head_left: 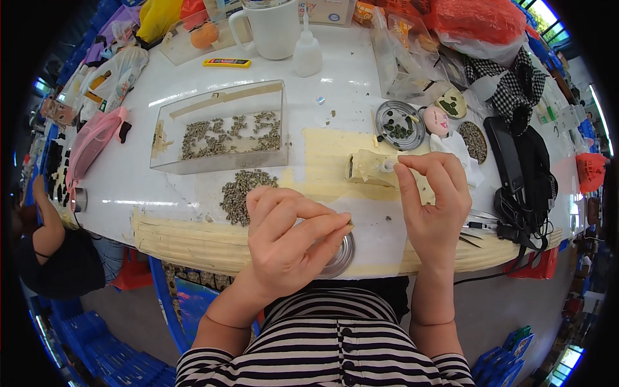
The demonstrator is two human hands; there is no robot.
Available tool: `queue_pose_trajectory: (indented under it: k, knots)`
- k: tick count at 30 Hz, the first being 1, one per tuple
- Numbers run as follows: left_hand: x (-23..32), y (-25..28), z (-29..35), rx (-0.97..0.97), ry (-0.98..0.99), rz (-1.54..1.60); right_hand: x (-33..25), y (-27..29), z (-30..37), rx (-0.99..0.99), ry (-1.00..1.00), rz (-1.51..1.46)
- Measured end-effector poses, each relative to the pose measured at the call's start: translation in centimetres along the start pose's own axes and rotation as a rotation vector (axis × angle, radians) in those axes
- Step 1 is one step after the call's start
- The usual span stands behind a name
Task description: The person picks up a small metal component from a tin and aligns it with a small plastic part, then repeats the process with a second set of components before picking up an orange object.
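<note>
My left hand (287,235) is closed in a pinch, its fingertips on a tiny piece too small to name. It hovers above the table's front edge, by a round metal tin (343,256) that it partly covers. My right hand (440,203) is also closed, thumb and forefinger pressed together beside a small white tip (387,166); what they hold, if anything, I cannot make out. That tip is over a block wrapped in cream tape (366,169). A heap of small grey-green pieces (242,193) lies left of my left hand.
A clear box (222,161) holds more such pieces. A glass dish (401,126) with dark green bits, a pink round item (436,120) and tweezers (471,240) are at right. Behind stand a white mug (274,32) and squeeze bottle (307,55). Another person's arm (48,222) shows far left.
</note>
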State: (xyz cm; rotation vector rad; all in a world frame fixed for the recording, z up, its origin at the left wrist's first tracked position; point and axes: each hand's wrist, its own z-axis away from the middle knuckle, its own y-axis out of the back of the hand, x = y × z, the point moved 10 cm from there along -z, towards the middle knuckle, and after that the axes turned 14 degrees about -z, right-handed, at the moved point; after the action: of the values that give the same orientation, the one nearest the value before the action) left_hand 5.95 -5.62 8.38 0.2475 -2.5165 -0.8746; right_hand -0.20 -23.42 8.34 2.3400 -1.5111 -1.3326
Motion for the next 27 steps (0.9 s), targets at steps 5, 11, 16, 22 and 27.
queue_pose_trajectory:
  k: [5, 11, 16, 22, 27]
  knots:
    - [-0.2, 0.0, 0.2, -0.003, 0.007, -0.006, -2.4, 1.4, 0.7, 0.104, 0.135, 0.007]
    - [-0.1, -0.2, 0.1, -0.007, 0.012, -0.002, -2.1, 0.4, 2.2, 0.051, 0.064, -0.473]
    - [-0.3, -0.3, 0.2, 0.002, 0.028, 0.011, -1.5, -0.5, 2.7, 0.025, 0.016, -0.562]
    - [-0.3, -0.3, 0.2, 0.000, 0.025, 0.012, -1.6, -0.6, 2.8, 0.021, 0.014, -0.559]
    - [-0.2, -0.3, 0.2, 0.004, 0.024, 0.013, -1.7, -0.6, 2.7, 0.017, 0.026, -0.548]
